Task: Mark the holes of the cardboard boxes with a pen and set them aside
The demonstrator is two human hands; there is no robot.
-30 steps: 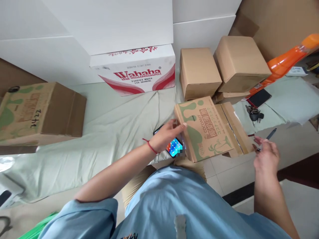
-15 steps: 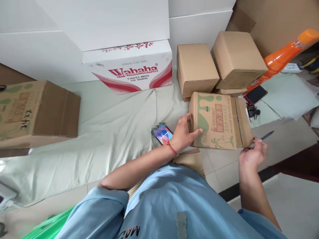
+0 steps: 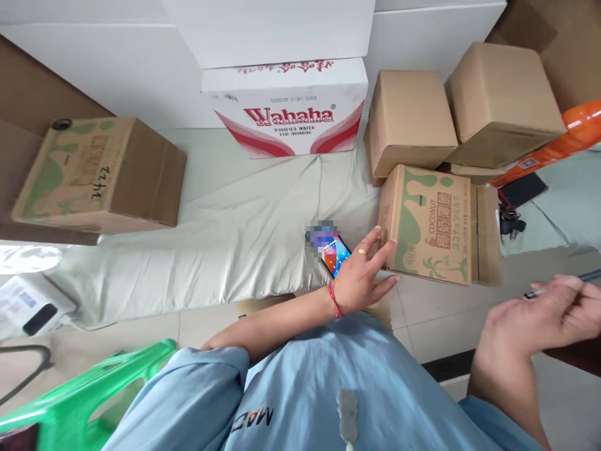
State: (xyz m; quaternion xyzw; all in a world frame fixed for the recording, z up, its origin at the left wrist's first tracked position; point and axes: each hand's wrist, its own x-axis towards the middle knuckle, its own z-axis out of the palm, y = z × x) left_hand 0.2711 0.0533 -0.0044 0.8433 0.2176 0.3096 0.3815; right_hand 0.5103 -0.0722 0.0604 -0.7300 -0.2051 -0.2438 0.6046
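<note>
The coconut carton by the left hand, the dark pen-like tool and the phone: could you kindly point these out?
Coconut carton (image 3: 436, 228): head view, on its printed face.
Pen-like tool (image 3: 590, 275): head view, on its dark shaft.
Phone (image 3: 335, 254): head view, on its lit screen.

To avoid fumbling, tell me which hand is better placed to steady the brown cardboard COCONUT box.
Probably the left hand, open at the box; the right hand, farther off, holds a slim dark pen.

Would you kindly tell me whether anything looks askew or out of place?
The tan cardboard carton with green print, beside the left hand, appears to jut past the front edge of the rumpled pale green cloth, over the tiled floor. Nothing looks spilled.
</note>
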